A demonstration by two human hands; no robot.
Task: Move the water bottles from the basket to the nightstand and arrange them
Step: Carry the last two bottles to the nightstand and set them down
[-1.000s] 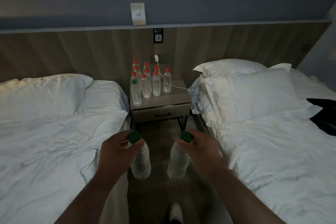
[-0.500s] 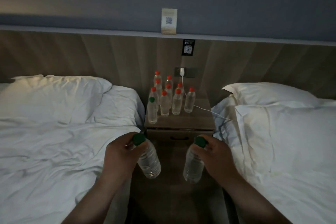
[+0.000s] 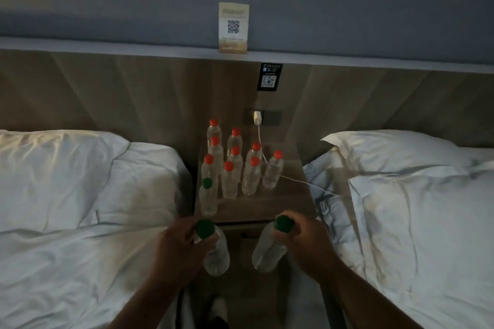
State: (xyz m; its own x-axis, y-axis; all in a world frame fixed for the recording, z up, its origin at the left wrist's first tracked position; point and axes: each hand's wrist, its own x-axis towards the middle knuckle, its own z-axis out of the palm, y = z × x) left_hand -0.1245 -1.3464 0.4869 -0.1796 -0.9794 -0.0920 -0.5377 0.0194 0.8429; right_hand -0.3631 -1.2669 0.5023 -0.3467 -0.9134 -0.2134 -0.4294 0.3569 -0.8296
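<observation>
My left hand [image 3: 175,246] grips a clear water bottle with a green cap [image 3: 215,254] by its neck. My right hand [image 3: 304,239] grips a second green-capped bottle [image 3: 268,251] the same way. Both bottles hang just in front of the wooden nightstand [image 3: 267,205], below its top. On the nightstand stand several clear bottles with red caps [image 3: 236,165] in rows, and one green-capped bottle [image 3: 208,196] at the front left corner. No basket is in view.
Beds with white sheets and pillows flank the nightstand, one on the left [image 3: 80,195] and one on the right [image 3: 414,208]. A white charger [image 3: 257,117] sits in the wall socket; its cable runs across the nightstand's right side. A card [image 3: 233,27] stands on the ledge.
I have come closer to the nightstand, which now looms larger and nearer. Both hands still hold their bottles, now right at the nightstand's front edge.
</observation>
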